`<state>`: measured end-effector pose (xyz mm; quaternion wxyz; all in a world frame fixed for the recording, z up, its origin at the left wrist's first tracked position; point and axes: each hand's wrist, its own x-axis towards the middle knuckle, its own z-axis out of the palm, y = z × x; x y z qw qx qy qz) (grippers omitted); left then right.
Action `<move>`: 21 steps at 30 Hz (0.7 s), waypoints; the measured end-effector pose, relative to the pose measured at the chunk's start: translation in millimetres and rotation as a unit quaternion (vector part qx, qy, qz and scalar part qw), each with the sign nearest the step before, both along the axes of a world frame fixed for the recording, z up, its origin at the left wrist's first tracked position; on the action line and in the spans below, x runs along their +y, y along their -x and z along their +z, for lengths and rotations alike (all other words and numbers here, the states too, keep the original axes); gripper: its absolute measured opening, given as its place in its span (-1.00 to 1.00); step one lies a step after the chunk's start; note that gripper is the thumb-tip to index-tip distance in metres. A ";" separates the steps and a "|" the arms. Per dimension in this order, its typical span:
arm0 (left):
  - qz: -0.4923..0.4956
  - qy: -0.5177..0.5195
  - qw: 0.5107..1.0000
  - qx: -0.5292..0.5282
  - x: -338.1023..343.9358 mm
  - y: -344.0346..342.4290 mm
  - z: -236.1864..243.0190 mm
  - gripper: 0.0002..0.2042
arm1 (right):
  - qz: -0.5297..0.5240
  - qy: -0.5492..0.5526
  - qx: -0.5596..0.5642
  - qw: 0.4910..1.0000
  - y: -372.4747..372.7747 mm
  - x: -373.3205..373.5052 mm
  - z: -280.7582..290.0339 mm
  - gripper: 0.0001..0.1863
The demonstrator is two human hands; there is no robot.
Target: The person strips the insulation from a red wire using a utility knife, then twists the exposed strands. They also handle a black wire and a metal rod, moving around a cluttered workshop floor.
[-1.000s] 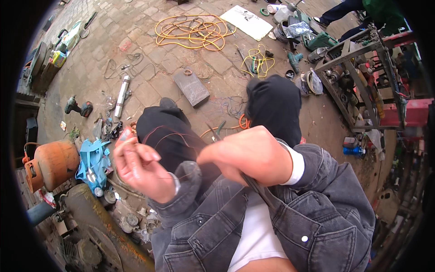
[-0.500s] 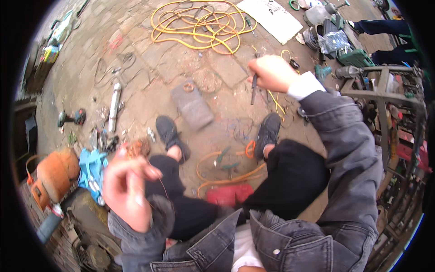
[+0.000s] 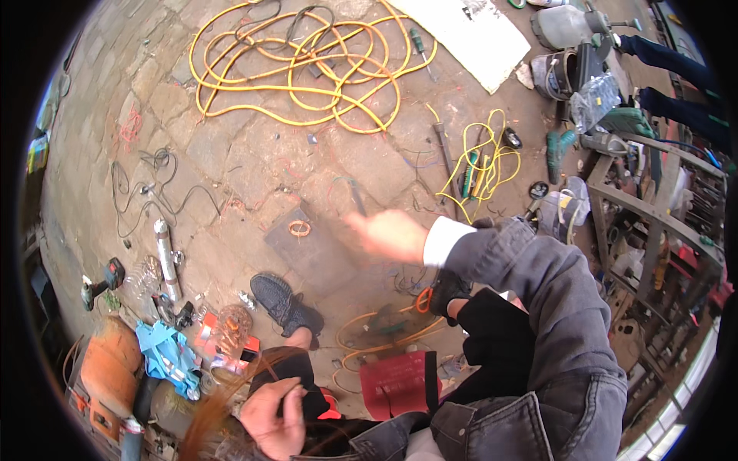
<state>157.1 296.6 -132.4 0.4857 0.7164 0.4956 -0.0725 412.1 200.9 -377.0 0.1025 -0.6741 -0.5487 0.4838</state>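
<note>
head view: blurred right hand (image 3: 388, 237) partly hides a grey slab (image 3: 286, 247); i cannot tell what it or left hand (image 3: 275, 419) grips.

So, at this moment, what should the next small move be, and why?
Perhaps lay the thin dark tool on the paving beyond the grey slab. The right hand reaches over that slab with the tool at its fingertips, though blur hides the grip. A copper-coloured ring lies on the slab, so the paving seems the better spot.

You can read no lettering here; the white sheet (image 3: 470, 40) bears dark marks (image 3: 475, 7) too small to make out
</note>
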 end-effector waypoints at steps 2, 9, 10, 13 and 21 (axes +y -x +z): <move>-0.014 0.045 0.998 -0.034 1.8 -14.8 0.1 -0.91 | -0.031 -0.058 0.174 0.983 16.5 3.5 63.4 -0.49; -0.014 -0.016 0.992 -0.127 -19.9 -45.4 12.0 -0.87 | -0.191 0.073 0.563 0.801 52.6 -23.8 219.6 -0.48; 0.019 -0.012 0.991 -0.135 -32.2 -50.5 14.4 -0.88 | -0.215 0.038 0.505 0.835 53.7 -36.6 233.3 -0.55; 0.312 0.160 0.918 -0.187 -74.0 -61.6 45.1 -0.91 | -0.307 -0.011 0.354 0.883 60.8 -90.3 284.5 -0.72; 0.364 0.486 0.787 -0.110 -147.2 -72.7 197.7 -0.86 | -0.544 0.035 0.263 0.796 119.4 -233.8 461.0 -0.84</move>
